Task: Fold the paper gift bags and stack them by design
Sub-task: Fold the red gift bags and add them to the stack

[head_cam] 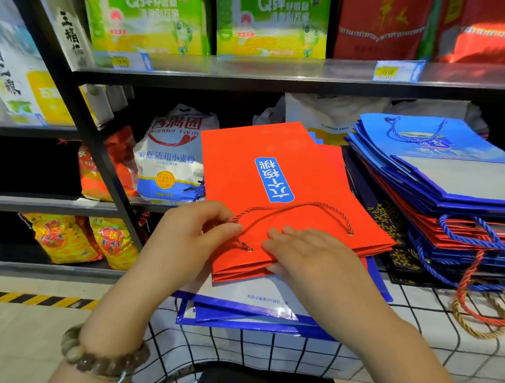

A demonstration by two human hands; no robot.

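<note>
Left hand (186, 238) pinching the red cord (290, 211) of a flat red bag (274, 184), right hand (304, 253) pressing it open-fingered, blue bags (437, 164) lying stacked beside.

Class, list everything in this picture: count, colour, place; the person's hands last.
red gift bag: one, red with blue label, centre, on other bags
rope handle: one, red, on that bag
bag stack: one, blue and red, right
flour sack: one, white and blue, middle shelf
packs: two, green, top shelf
checked cloth: one, white with black lines, under the bags
left hand: pinches the rope handle
right hand: rests on the red gift bag
</note>
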